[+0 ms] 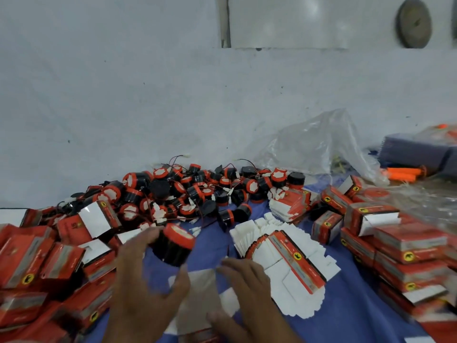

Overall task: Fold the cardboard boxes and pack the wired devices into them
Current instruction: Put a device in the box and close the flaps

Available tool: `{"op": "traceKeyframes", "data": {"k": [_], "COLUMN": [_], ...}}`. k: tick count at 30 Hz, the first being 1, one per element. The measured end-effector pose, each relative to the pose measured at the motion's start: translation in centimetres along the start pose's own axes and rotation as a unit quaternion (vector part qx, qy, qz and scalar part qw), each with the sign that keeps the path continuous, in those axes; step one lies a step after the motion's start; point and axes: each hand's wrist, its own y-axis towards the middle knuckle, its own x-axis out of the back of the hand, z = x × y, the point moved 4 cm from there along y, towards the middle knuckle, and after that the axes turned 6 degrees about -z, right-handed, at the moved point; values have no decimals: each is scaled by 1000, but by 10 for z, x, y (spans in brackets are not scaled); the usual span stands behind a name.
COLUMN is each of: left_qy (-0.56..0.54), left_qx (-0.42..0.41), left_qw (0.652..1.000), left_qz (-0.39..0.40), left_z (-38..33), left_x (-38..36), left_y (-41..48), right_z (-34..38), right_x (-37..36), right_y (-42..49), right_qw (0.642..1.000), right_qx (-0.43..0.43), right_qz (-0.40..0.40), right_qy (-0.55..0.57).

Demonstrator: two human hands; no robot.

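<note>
Nearest the camera, the right hand (249, 293) lay spread, fingers flat on a partly formed cardboard box (200, 300), apparently pinning it to the blue table (346, 315) so it would not slide. It gripped nothing. Just left of it, the left hand (146, 276) was curled around a black device with an orange cap (174, 246), held tilted above the box, probably ready for loading. To the right, a fanned stack of flat box blanks (284, 266) sat within easy reach of the right hand. Farther back, a heap of wired devices (193, 191) lay against the wall, their thin leads tangled. Filled or folded red boxes (405, 246) were stacked at the right, and more (49, 256) lay loosely piled at the left. A crumpled clear plastic bag (319, 144) stood behind the heap.
</note>
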Motion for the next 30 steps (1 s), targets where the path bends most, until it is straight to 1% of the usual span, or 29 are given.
{"op": "traceKeyframes", "data": {"k": [1, 2, 3, 4, 5, 7, 8, 9, 10, 11, 12, 13, 15, 16, 19, 21, 22, 24, 26, 27, 28, 30], "left_qy": [-18, -34, -33, -26, -15, 14, 34, 47, 43, 31, 22, 9, -36, -41, -29, -67, -77, -57, -31, -28, -44, -102], "left_qx": [-75, -138, -181, -203, -203, -150, -110, -43, 62, 169, 237, 262, 260, 252, 228, 234, 224, 205, 206, 221, 254, 327], "left_qw": [997, 989, 981, 976, 976, 986, 992, 998, 997, 985, 970, 959, 943, 941, 951, 948, 951, 964, 974, 974, 966, 940], "left_qz": [25, 43, 58, 68, 73, 76, 59, 29, 7, 15, 55, 112, 204, 223, 208, 203, 198, 159, 87, 53, 25, -15], "left_z": [-18, -32, -42, -48, -49, -41, -31, -18, -3, 15, 29, 38, 40, 39, 37, 31, 28, 25, 23, 23, 23, 22], "left_x": [-3, -9, -14, -18, -19, -14, -10, -2, 6, 11, 12, 10, 4, 2, -5, -6, -6, -2, 1, 3, 2, -1], "left_y": [-10, -16, -22, -29, -38, -57, -67, -73, -77, -81, -85, -91, -95, -96, -96, -95, -94, -90, -85, -84, -84, -86], "right_z": [3, 1, 2, 2, 4, 2, -1, -5, -9, -11, -11, -9, -7, -6, -6, -7, -7, -8, -9, -8, -9, -8], "right_x": [5, 6, 5, 6, 6, 3, 0, -2, -2, -1, 0, 0, 0, -2, -8, -13, -15, -18, -19, -20, -20, -20], "right_y": [1, 0, -4, -7, -8, -7, -6, -5, -5, -6, -6, -6, -7, -6, -7, -8, -8, -7, -6, -6, -5, -3], "right_qw": [997, 993, 987, 987, 986, 986, 985, 984, 983, 982, 983, 986, 991, 991, 995, 998, 999, 998, 995, 994, 993, 992], "right_qx": [-23, -32, -36, -31, -49, -72, -91, -112, -129, -139, -134, -116, -89, -84, -70, -46, -33, -17, -5, -4, -5, -1], "right_qz": [-3, -25, -24, -38, -47, -36, -28, -23, -20, -18, -21, -27, -21, -13, 11, 25, 33, 56, 74, 81, 85, 88], "right_qy": [77, 111, 154, 154, 155, 147, 145, 139, 132, 130, 124, 115, 101, 99, 68, 33, 13, -31, -68, -76, -80, -88]}}
